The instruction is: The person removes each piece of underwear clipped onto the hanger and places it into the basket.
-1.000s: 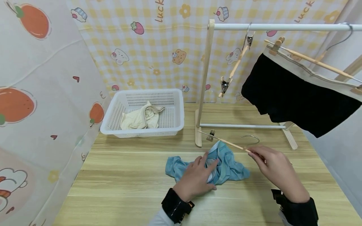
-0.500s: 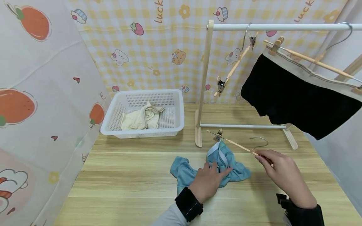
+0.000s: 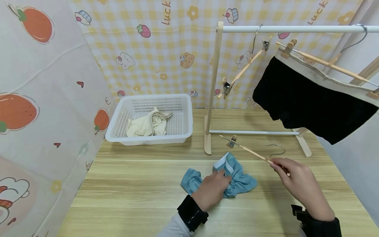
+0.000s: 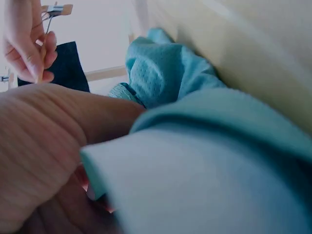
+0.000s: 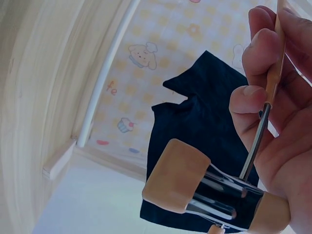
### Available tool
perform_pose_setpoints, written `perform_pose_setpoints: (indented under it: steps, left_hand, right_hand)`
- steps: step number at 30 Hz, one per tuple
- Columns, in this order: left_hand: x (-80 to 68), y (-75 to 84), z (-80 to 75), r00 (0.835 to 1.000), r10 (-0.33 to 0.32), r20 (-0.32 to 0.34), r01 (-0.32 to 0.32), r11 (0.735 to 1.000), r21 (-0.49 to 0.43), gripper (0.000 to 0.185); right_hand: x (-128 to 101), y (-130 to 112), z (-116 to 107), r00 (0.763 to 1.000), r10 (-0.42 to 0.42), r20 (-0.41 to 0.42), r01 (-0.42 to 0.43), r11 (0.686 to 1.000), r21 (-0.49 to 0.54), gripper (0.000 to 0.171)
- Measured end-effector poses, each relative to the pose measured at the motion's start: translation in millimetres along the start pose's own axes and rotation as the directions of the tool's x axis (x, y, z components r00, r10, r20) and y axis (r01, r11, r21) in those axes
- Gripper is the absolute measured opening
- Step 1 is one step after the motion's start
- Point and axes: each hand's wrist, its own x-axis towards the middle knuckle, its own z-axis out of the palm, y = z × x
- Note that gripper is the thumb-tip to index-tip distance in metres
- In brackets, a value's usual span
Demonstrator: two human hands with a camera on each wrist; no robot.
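Currently, status by item:

Left hand (image 3: 211,191): fingers curled into the blue garment (image 3: 237,179), bunching the fabric and pressing it to the counter (image 3: 133,187). The left wrist view shows teal mesh cloth gathered against the palm.

Right hand (image 3: 296,179): pinches the wooden bar of the clip hanger (image 3: 251,152) between thumb and fingertips, near one end. The bar slants up and away over the garment; its metal hook lies toward the rack side.

Blue garment: crumpled on the counter in front of the drying rack (image 3: 214,89), white waistband edge turned up, just below the hanger's free clip (image 3: 232,141).

Surroundings: white basket (image 3: 183,108) with a cream garment (image 3: 146,124) to the left; a black garment (image 3: 308,98) clipped to a hanger on the rack rail, with a bare clip hanger (image 3: 241,70) hanging beside it.

Risk, grip: the hanger is held at one end only, so the long bar may pivot or slip out of the pinch.

Risk, fabric: the waistband is bunched; a clip could bite several layers or only the edge and then release.

Risk, hook: it sits close to the rack's lower bar and may snag there.
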Motion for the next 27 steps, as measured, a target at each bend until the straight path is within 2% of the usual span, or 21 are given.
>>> perform_pose_setpoints:
  steps: [4,6,8,10,12,15,18,22,27]
  left_hand:
    - [-1.1,-14.2,-15.3,0.999,-0.007,-0.033,0.006,1.0,-0.028,0.027]
    - [-2.5,-23.4,-26.7,0.996,-0.009,-0.089,0.006,0.999,-0.037,0.026]
    - [-4.1,-33.6,-40.0,0.986,-0.005,-0.167,-0.004,0.999,-0.052,0.028]
    - [-5.2,-44.3,-55.5,0.968,0.002,-0.251,-0.024,0.996,-0.085,0.031]
    - [-5.3,-55.6,-71.0,0.942,0.011,-0.335,-0.05,0.993,-0.11,0.033]
    - [-4.1,-72.0,-95.6,0.909,-0.013,-0.416,-0.055,0.987,-0.151,0.032]
    - [-2.7,-86.6,-121.4,0.89,-0.075,-0.45,-0.003,0.985,-0.17,0.029]
    - [-1.8,-102.5,-158.8,0.874,-0.186,-0.45,0.096,0.972,-0.215,0.028]
    - [0.5,-118.4,-201.0,0.829,-0.256,-0.498,0.152,0.959,-0.239,0.027]
  right_hand:
    - [-2.8,3.6,-1.8,1.0,0.001,-0.019,-0.001,1.0,-0.001,0.019]
    - [-3.7,5.2,-2.1,1.0,0.001,-0.028,-0.001,1.0,0.001,0.019]
    - [-4.6,6.8,-2.0,1.0,0.002,-0.031,-0.002,1.0,0.004,0.018]
    - [-5.4,7.7,-2.0,0.999,0.003,-0.034,-0.003,1.0,0.004,0.017]
    - [-6.5,8.7,-2.1,0.999,0.008,-0.033,-0.008,1.0,0.007,0.017]
    - [-8.0,9.0,-2.8,0.999,0.015,-0.031,-0.015,1.0,0.006,0.017]
    - [-9.1,9.2,-3.3,0.999,0.022,-0.024,-0.022,1.0,0.004,0.017]
    - [-10.6,9.1,-3.1,0.999,0.038,-0.009,-0.038,0.999,0.0,0.016]
    - [-12.7,9.4,-2.2,0.999,0.05,0.001,-0.05,0.999,-0.002,0.015]
